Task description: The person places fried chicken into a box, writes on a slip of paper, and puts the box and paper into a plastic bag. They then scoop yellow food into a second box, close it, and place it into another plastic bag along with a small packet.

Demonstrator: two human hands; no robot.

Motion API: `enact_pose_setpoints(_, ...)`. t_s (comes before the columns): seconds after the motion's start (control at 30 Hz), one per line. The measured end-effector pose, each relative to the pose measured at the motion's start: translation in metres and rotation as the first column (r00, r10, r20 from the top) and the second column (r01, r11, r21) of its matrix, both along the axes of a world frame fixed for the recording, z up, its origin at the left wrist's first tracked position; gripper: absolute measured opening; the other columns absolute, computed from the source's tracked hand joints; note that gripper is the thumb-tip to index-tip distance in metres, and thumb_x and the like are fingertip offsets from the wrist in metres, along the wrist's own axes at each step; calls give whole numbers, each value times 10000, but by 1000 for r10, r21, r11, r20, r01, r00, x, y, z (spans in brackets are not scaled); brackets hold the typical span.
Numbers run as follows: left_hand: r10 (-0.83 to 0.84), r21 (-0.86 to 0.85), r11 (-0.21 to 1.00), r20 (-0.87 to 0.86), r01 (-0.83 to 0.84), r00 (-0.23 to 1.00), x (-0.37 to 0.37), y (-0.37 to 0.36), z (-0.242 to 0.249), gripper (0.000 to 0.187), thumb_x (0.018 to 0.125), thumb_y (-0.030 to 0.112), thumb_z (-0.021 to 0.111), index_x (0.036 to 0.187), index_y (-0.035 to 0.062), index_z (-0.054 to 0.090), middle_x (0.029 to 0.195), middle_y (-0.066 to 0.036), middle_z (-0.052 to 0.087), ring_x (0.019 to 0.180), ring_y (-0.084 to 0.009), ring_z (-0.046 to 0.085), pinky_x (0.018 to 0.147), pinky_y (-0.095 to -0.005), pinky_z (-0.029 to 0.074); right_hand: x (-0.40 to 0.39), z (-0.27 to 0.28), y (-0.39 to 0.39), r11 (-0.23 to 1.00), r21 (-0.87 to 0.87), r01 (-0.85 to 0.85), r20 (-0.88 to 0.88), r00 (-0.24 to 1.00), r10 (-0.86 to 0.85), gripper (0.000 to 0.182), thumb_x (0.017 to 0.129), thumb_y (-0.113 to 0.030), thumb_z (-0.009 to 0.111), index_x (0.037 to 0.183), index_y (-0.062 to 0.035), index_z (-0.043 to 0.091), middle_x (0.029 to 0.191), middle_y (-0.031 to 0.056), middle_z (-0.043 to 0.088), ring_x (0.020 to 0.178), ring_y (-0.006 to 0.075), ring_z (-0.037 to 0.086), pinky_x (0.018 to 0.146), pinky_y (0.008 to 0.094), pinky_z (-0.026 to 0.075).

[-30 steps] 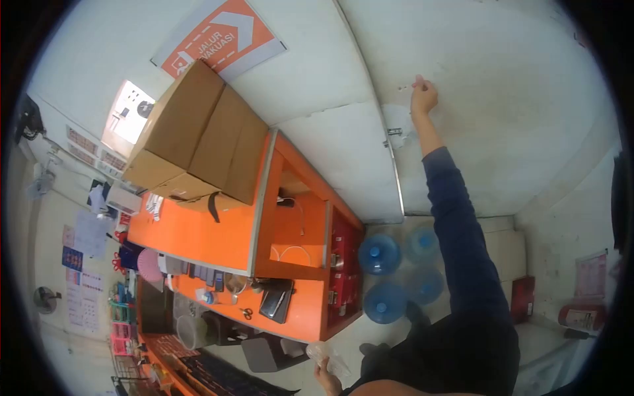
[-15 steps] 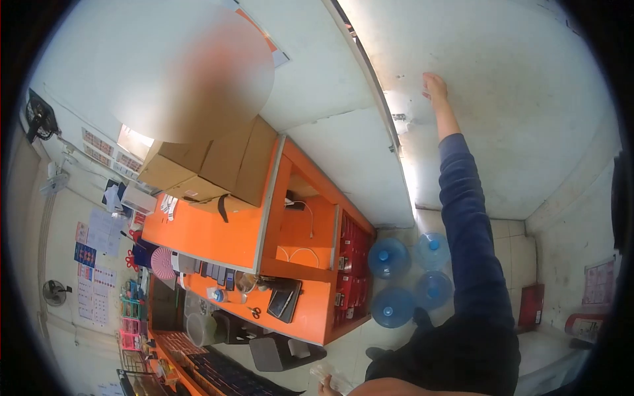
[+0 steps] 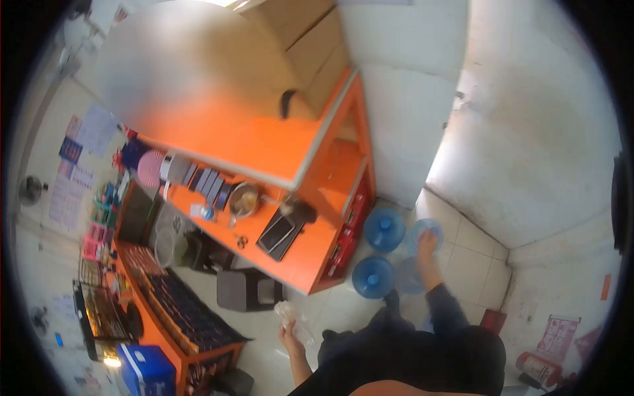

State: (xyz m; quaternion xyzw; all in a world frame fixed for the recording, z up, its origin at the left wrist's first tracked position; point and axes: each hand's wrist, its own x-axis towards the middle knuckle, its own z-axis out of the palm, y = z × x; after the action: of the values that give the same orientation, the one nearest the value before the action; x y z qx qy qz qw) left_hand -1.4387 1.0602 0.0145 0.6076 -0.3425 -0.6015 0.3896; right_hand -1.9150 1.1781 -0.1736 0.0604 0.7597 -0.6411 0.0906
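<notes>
Head view, blurred: I see the right hand (image 3: 427, 243) low over the blue water jugs (image 3: 384, 229) on the floor, its grip unreadable. The left hand (image 3: 287, 325) pinches a crinkled clear bag (image 3: 298, 321). Risk, I judge: a loose pinch drops the bag, or the reaching arm knocks a jug beside the orange counter (image 3: 310, 254).

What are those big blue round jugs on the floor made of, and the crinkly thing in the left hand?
The jugs look like see-through blue plastic, smooth and slightly shiny. The thing in the left hand looks like thin clear plastic, maybe a bag: pale, wrinkled, floor showing through.
</notes>
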Motion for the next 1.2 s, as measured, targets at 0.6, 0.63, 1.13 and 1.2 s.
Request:
enact_pose_setpoints(0.6,298,-218,929,-34,-298,954,471,-158,-37,376,827,179,711,1128,0,574,975,-59,648,853,-122,603,737,-265,472,696,130,-316,-68,-390,-918,297,-195,935,416,884,-183,610,1257,-91,450,935,94,586,818,179,601,598,294,524)
enact_pose_setpoints(0.63,238,-249,935,-95,-254,967,477,-182,-26,392,824,176,721,1135,0,562,984,-63,649,864,-119,604,746,-265,474,723,162,-335,-81,-440,-894,149,-161,976,493,866,-124,631,1296,-100,391,941,113,576,840,188,605,580,276,536)
enact_pose_setpoints(1.13,232,-87,963,-216,-255,948,795,-516,-5,258,850,195,670,1064,66,606,976,-9,614,933,-105,567,814,-259,453,1080,178,-800,-639,-242,-730,163,-680,715,215,820,-132,679,1004,-42,613,867,40,638,768,127,610,711,285,513)
enact_pose_setpoints(1.2,396,-145,904,-67,-401,916,857,-549,-16,155,870,161,624,1006,90,602,900,12,608,844,-92,571,737,-234,455,1146,214,-862,-538,-461,-705,129,-653,746,201,841,-132,656,1025,-66,607,918,14,636,825,116,600,745,278,502)
